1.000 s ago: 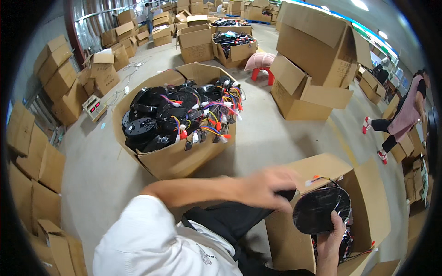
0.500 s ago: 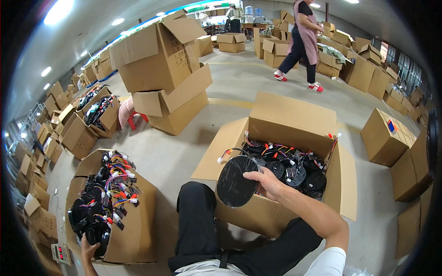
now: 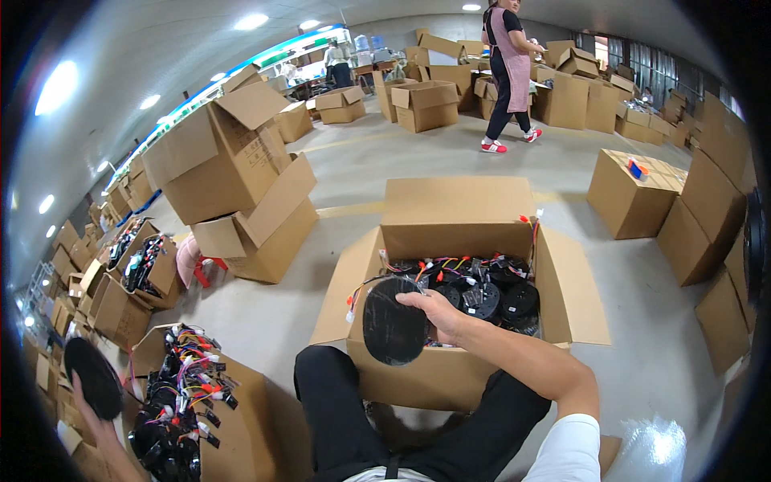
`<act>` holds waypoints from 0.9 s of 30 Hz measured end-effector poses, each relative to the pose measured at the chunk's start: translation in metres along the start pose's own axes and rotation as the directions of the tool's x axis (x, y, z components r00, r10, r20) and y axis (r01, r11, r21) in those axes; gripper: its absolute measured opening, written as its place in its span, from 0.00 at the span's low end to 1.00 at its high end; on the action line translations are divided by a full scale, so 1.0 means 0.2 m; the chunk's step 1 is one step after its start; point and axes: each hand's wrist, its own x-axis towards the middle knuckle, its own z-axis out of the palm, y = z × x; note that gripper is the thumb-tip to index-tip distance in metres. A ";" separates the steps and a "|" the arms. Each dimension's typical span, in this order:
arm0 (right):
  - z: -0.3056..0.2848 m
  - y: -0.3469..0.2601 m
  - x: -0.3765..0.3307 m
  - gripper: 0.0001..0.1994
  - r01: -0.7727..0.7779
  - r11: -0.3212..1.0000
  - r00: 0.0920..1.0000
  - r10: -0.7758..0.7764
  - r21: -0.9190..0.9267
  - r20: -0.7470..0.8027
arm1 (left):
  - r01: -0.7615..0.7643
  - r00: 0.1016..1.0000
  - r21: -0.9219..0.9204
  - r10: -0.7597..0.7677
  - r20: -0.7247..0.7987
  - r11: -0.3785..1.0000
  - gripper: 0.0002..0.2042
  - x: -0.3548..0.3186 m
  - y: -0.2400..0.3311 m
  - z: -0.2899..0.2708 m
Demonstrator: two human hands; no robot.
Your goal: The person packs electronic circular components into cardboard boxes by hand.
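My right hand (image 3: 438,315) grips the edge of a flat black oval plastic part (image 3: 392,329), thumb on its face, over the near rim of an open cardboard box (image 3: 450,381). Inside that box lie several round black parts (image 3: 482,299) with coloured wires and plugs. At the far left, my left hand (image 3: 95,418) has hold of another black oval part (image 3: 92,376), raised beside a second box (image 3: 245,418). That second box is heaped with black parts and wire leads (image 3: 189,373). The fingers behind both held parts are mostly hidden.
Two stacked open cartons (image 3: 257,217) stand ahead to the left, by a red stool (image 3: 209,269). A closed carton (image 3: 630,197) bears a small blue and orange object (image 3: 637,169). Beyond, a person in a pink apron (image 3: 514,72) stands among more boxes.
My left hand has come up out of the left box with a black oval part. The view has swung right. My right hand still holds its part. The person's pose has changed.
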 end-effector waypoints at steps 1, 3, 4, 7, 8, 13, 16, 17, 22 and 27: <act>0.00 -0.01 -0.01 0.16 0.005 1.000 1.000 -0.005 0.010 -0.024 | -0.067 0.998 -0.087 0.065 -0.018 0.994 0.29 -0.03 -0.04 0.31; -0.02 0.02 0.05 0.15 0.064 0.998 0.997 -0.065 -0.009 -0.043 | -0.108 0.993 -0.173 0.114 0.028 0.979 0.25 -0.02 -0.11 0.58; -0.01 0.02 0.06 0.15 0.077 0.997 0.996 -0.076 0.020 -0.039 | -0.187 0.973 -0.179 0.208 0.105 0.966 0.24 0.03 -0.20 0.63; 0.01 0.02 0.09 0.14 0.064 0.998 0.995 -0.062 0.013 -0.075 | 0.083 0.990 -0.021 -0.080 0.120 0.996 0.24 0.16 -0.84 0.96; -0.07 0.02 0.09 0.14 0.118 0.993 0.987 -0.115 0.023 -0.110 | 0.412 0.909 0.120 -0.417 0.011 0.903 0.24 -0.02 -1.00 1.26; -0.15 -0.02 0.06 0.13 0.117 0.992 0.975 -0.106 0.045 -0.196 | 0.228 0.961 -0.200 -0.188 0.202 0.953 0.20 0.13 -0.88 1.40; -0.16 -0.03 0.07 0.13 0.150 0.987 0.963 -0.134 0.054 -0.234 | 0.168 0.981 -0.233 -0.139 0.136 0.958 0.20 0.36 -0.72 1.37; -0.16 -0.02 0.08 0.13 0.165 0.984 0.955 -0.144 0.062 -0.258 | 0.100 0.990 -0.246 -0.071 0.123 0.964 0.20 0.40 -0.69 1.35; -0.13 -0.04 0.18 0.14 0.213 0.975 0.959 -0.195 0.068 -0.208 | 0.055 0.988 -0.137 -0.034 0.151 0.989 0.24 0.24 -1.07 1.03; -0.09 0.00 0.16 0.18 0.210 0.978 0.962 -0.208 -0.008 -0.176 | 0.146 0.953 -0.249 -0.203 -0.223 0.958 0.22 -0.06 -1.26 0.51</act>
